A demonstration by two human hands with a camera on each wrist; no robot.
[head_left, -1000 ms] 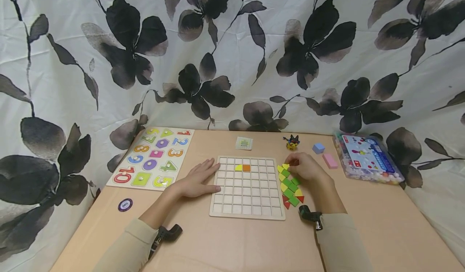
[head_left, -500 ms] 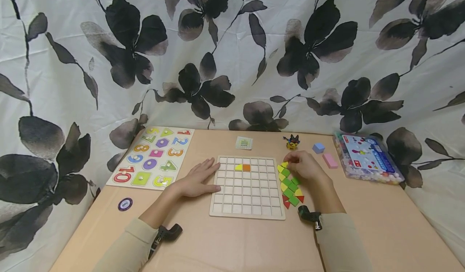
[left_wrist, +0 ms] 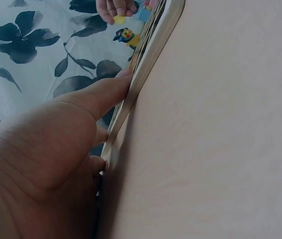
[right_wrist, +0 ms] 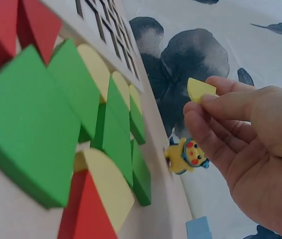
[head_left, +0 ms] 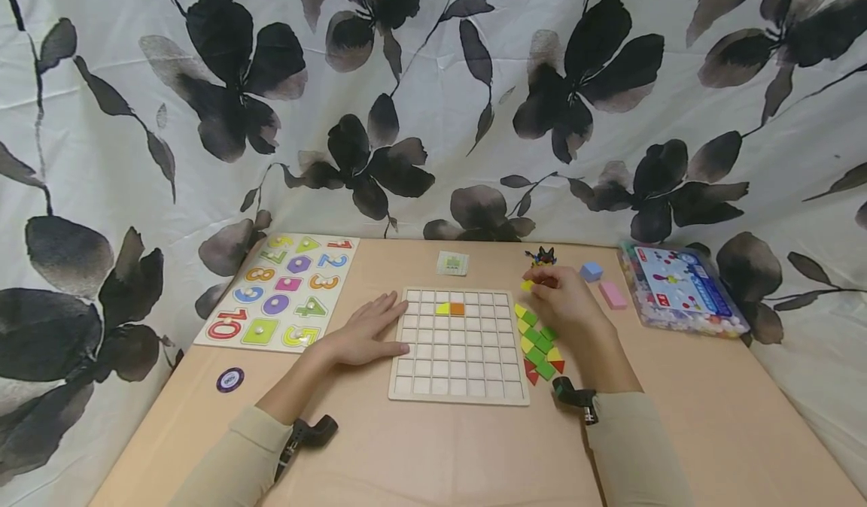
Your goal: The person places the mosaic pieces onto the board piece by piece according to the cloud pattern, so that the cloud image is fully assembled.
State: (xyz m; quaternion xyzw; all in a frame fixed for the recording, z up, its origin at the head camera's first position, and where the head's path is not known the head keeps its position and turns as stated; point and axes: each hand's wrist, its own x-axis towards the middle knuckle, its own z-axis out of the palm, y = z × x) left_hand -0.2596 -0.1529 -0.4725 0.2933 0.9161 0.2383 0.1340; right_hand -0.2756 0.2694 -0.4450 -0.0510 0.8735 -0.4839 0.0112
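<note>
My right hand (head_left: 565, 296) pinches a yellow quarter-round block (right_wrist: 200, 89) between thumb and fingertips, raised above the table. Beneath and nearer lies a cluster of green square blocks (head_left: 535, 356), yellow rounded ones (right_wrist: 108, 177) and red triangles (right_wrist: 86, 209). To their left is a pale wooden grid board (head_left: 460, 349), with a yellow piece (head_left: 443, 309) and an orange square (head_left: 457, 309) side by side in its second row. My left hand (head_left: 366, 334) lies with fingers spread at the board's left edge, its thumb (left_wrist: 106, 94) touching the rim.
A number-and-shape board (head_left: 278, 292) lies at the left, with a dark round disc (head_left: 230, 380) near it. Along the back are a small card (head_left: 452, 263), a toy figure (right_wrist: 186, 157), a blue block (head_left: 591, 271), a pink block (head_left: 612, 295) and a plastic box of beads (head_left: 684, 289).
My right hand has lifted the yellow block from the top of the cluster and moved slightly up and away. The left hand stays at the board's edge.
</note>
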